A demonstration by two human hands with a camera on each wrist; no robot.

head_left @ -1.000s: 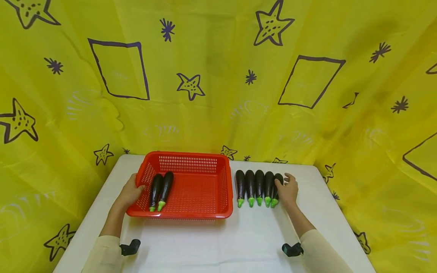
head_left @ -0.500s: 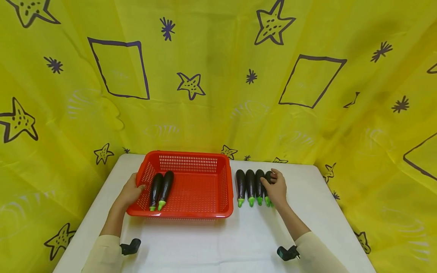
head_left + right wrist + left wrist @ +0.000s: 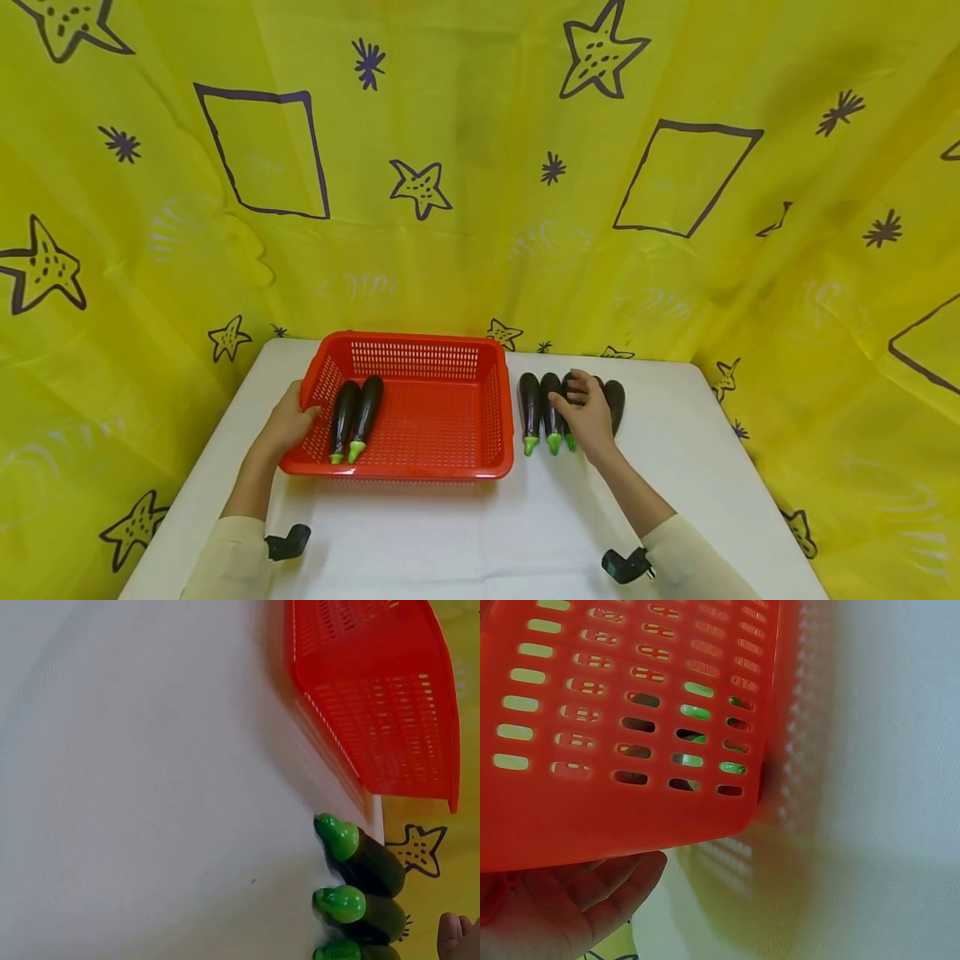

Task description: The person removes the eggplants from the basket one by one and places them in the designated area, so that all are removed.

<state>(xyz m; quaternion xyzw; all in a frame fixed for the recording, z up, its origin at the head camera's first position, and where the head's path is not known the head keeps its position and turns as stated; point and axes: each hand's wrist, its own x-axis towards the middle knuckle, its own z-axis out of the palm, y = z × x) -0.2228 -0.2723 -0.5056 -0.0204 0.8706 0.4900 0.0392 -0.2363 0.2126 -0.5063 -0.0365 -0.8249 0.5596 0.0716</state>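
My left hand point(image 3: 288, 423) grips the left rim of a red plastic basket point(image 3: 431, 472), thumb over the edge. The left wrist view shows its fingers point(image 3: 622, 896) bent under the rim. Two dark purple eggplants point(image 3: 365, 412) with green stems lie side by side at the left inside the basket. To its right, several more eggplants point(image 3: 530, 408) form a row on the table. My right hand point(image 3: 591, 421) hovers over the middle of that row with loosely bent fingers and no eggplant in its grasp, partly covering those beneath. In the right wrist view, only its fingertips point(image 3: 450, 931) show.
A white cloth-covered table point(image 3: 420, 542) carries the basket and the row. Yellow curtains point(image 3: 480, 275) with star drawings hang close behind the table and along both sides. A small black device point(image 3: 288, 542) is strapped at each wrist.
My right hand has moved left along the row, from the rightmost eggplant to the middle ones, uncovering the rightmost one. The left hand, basket and eggplants stay in place.
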